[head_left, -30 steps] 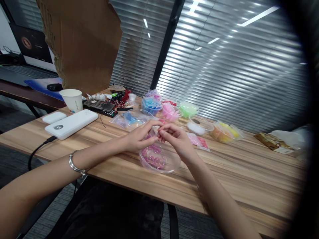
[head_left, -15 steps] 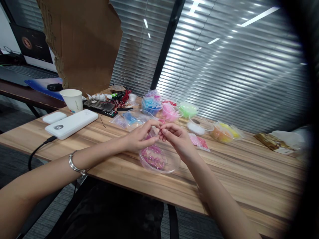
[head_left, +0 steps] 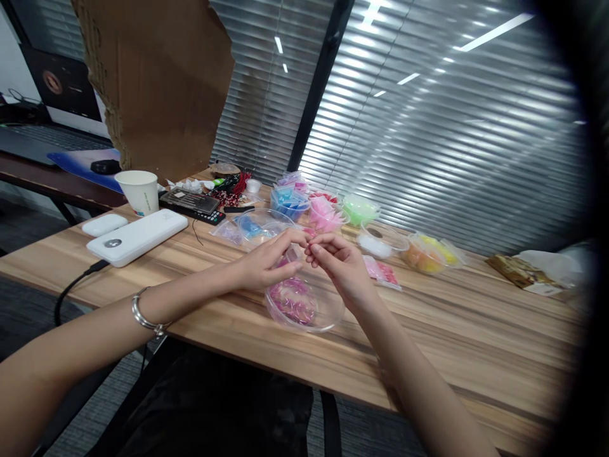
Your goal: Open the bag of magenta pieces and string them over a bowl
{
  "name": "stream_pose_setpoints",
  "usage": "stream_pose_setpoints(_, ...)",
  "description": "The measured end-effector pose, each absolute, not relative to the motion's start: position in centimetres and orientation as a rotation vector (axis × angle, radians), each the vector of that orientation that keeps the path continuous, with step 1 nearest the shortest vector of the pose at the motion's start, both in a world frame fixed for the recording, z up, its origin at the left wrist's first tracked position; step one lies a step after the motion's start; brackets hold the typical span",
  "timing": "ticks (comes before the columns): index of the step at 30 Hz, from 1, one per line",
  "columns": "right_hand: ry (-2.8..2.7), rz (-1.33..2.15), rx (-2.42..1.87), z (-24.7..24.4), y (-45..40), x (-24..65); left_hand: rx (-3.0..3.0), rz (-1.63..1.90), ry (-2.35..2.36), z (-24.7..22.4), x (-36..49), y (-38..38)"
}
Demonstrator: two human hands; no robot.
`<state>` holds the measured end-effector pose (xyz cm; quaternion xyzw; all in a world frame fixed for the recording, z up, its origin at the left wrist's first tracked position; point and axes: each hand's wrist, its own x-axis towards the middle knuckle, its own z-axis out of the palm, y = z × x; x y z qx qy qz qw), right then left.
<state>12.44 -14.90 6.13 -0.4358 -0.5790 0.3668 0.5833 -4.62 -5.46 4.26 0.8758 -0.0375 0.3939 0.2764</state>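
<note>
Both hands meet above a clear round plastic bowl (head_left: 328,311) that holds shiny pinkish-purple beads or tube pieces (head_left: 297,301). My left hand (head_left: 266,260) comes in from the left, its fingers stretched toward the other hand and its thumb held apart below them. The fingers of my right hand (head_left: 340,263) are bent, with thumb and fingertips pinched together. Whatever sits in that pinch is too small to make out. The fingertips of the two hands lie very close together or touch. A silver bangle (head_left: 140,314) circles my left wrist.
Behind the hands stand clear tubs of blue packets (head_left: 288,206), pink packets (head_left: 325,216), green pieces (head_left: 360,209) and orange-yellow pieces (head_left: 425,254). Pink-red bags (head_left: 380,271) lie at right. A white power bank (head_left: 137,236), paper cup (head_left: 139,193) and remote (head_left: 209,217) occupy the left.
My right fingertips have shifted very slightly, up and to the right. The left hand and the things on the table have hardly moved.
</note>
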Motion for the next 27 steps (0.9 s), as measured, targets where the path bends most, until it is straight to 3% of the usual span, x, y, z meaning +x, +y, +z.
stream_pose_setpoints(27, -1.315, 0.744, -1.032, 6.21, -15.04, 11.92, 2.378, 1.109, -0.106, 4.63, -4.62, -5.46)
